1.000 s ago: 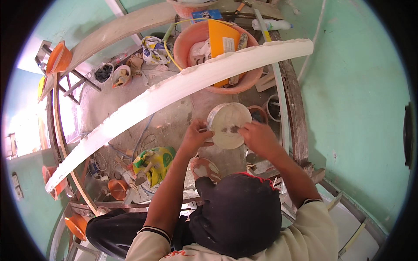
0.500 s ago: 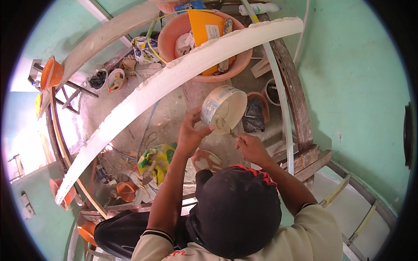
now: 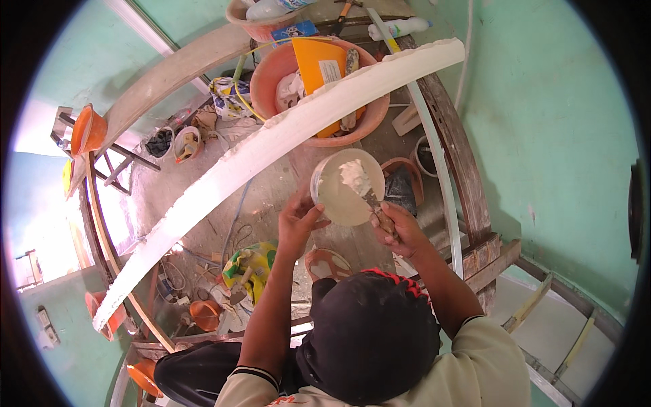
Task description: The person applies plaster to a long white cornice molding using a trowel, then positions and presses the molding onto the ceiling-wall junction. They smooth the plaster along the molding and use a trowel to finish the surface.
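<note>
A round pale container (image 3: 339, 203) with creamy material inside is gripped at its lower left side by my left hand (image 3: 300, 220), thumb at the rim. My right hand (image 3: 401, 230) is closed around the handle of a putty knife (image 3: 381, 217), whose blade carries a white lump of plaster (image 3: 354, 175) over the container. Above both hands a long curved white strip (image 3: 291, 122) with ragged edges spans the view diagonally. Below them are a dark cap (image 3: 366, 332) and a sandalled foot (image 3: 325, 264).
A large pink tub (image 3: 268, 78) holds an orange board and cloths. A curved wooden frame (image 3: 464, 190) runs round the work area. Orange bowls (image 3: 88, 132), small buckets (image 3: 186, 144), a yellow-green bag (image 3: 247, 271), cables and scraps lie about. Green walls (image 3: 556, 136) enclose it.
The container was tilted half a second ago and now faces up. The knife has risen from inside it, showing a white lump on its blade. My right hand has moved slightly right.
</note>
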A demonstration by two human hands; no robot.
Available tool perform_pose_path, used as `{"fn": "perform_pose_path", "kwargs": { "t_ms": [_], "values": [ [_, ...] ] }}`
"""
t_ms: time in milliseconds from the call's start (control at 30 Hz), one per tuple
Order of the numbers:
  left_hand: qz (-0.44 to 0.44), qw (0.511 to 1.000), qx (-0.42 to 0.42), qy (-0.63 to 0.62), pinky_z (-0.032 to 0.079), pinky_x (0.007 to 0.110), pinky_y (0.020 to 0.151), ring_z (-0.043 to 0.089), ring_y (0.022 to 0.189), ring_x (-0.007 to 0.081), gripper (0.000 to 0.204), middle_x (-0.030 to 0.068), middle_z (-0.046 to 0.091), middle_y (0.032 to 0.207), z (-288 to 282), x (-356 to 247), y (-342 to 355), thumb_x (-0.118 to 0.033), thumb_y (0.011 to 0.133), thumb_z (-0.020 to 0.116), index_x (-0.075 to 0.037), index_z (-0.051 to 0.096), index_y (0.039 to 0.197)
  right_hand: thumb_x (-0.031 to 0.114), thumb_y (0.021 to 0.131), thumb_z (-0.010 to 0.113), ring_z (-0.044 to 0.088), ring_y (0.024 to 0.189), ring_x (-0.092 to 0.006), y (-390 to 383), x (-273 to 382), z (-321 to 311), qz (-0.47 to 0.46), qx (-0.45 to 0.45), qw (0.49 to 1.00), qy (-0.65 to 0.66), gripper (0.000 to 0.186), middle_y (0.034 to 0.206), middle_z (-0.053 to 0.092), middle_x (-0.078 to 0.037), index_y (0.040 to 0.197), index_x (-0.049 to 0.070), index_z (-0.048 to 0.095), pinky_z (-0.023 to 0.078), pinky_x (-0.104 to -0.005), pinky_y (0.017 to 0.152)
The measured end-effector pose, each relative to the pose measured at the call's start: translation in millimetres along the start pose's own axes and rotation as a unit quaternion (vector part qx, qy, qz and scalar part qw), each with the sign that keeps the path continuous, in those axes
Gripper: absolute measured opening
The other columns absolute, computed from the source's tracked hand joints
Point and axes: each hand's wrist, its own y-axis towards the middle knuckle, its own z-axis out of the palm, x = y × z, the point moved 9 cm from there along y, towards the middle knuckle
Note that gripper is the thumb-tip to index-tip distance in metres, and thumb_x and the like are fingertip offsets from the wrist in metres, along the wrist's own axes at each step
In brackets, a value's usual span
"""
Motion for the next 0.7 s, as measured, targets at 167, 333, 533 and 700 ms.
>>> {"fn": "perform_pose_path", "kwargs": {
  "t_ms": [167, 333, 533, 700],
  "values": [
    [-0.048, 0.997, -0.036, 0.048, 0.062, 0.033, 0.082, 0.068, 0.108, 0.0191, 0.058, 0.0088, 0.069, 0.126, -19.6, 37.8, 3.5, -0.019, 0.097, 0.071, -0.006, 0.052, 0.150, 0.033, 0.107, 0.055, 0.056, 0.057, -0.0116, 3.5, 0.1, -9.0, -0.049, 0.057, 0.997, -0.018, 0.031, 0.092, 0.066, -0.005, 0.117, 0.004, 0.059, 0.044, -0.0247, 0.049],
    [-0.011, 0.919, -0.084, 0.385, 0.058, 0.032, 0.081, 0.070, 0.102, 0.0212, 0.054, 0.0082, 0.070, 0.122, -76.0, 25.5, 15.9, -0.030, 0.093, 0.075, -0.009, 0.061, 0.141, 0.030, 0.105, 0.060, 0.059, 0.063, -0.0140, 0.0, 21.6, 9.6, -0.114, 0.026, 0.993, 0.005, 0.027, 0.088, 0.065, -0.005, 0.117, 0.006, 0.058, 0.048, -0.0303, 0.059],
    [0.114, 0.952, -0.088, -0.270, 0.049, 0.039, 0.100, 0.060, 0.112, 0.0239, 0.062, 0.0116, 0.061, 0.128, -67.2, -85.2, -0.9, -0.048, 0.099, 0.066, -0.008, 0.050, 0.143, 0.018, 0.102, 0.062, 0.061, 0.078, -0.0155, 7.2, 126.8, -1.0, -0.318, 0.073, 0.945, -0.023, 0.023, 0.098, 0.064, -0.008, 0.121, 0.008, 0.055, 0.046, -0.0309, 0.064],
    [0.103, 0.945, -0.163, -0.264, 0.052, 0.043, 0.099, 0.063, 0.113, 0.0252, 0.052, 0.0118, 0.063, 0.128, -75.9, -91.5, 10.0, -0.043, 0.103, 0.061, -0.008, 0.052, 0.140, 0.011, 0.101, 0.063, 0.061, 0.087, -0.0162, 10.0, 242.9, -24.2, -0.497, -0.054, 0.864, -0.051, 0.017, 0.095, 0.063, -0.006, 0.116, 0.008, 0.057, 0.049, -0.0321, 0.078]
  ]
}}
